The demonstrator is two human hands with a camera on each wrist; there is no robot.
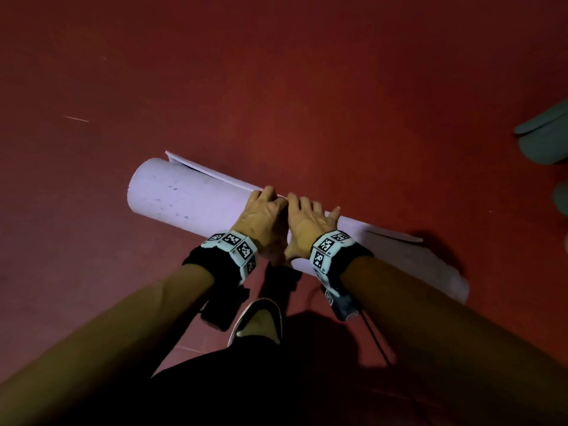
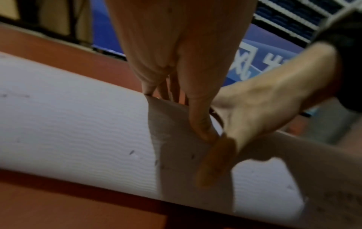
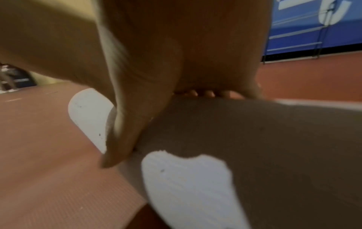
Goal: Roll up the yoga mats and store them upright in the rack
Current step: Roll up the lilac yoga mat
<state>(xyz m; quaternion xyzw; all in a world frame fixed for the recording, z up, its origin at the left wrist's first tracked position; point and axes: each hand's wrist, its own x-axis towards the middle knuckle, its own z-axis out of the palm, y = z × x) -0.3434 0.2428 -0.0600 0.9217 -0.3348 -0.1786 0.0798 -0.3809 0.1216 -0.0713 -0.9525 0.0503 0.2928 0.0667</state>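
A lavender yoga mat (image 1: 184,195) lies rolled into a thick cylinder on the red floor, running from upper left to lower right. Its loose outer edge (image 1: 215,175) sticks out along the far side. My left hand (image 1: 264,210) and right hand (image 1: 310,219) lie side by side on top of the roll near its middle, palms down, fingers reaching over to the far edge. In the left wrist view the left hand (image 2: 172,86) presses on the mat (image 2: 78,124) with its thumb laid along it, and the right hand (image 2: 264,108) touches it. The right wrist view shows the right hand (image 3: 195,69) flat on the mat (image 3: 186,186).
My shoe (image 1: 261,318) stands just behind the roll. Pale green objects (image 1: 544,139) lie at the right edge of the floor. A blue banner (image 2: 260,62) and a white-barred structure (image 2: 290,15) stand beyond the floor; the blue banner (image 3: 313,31) also shows in the right wrist view.
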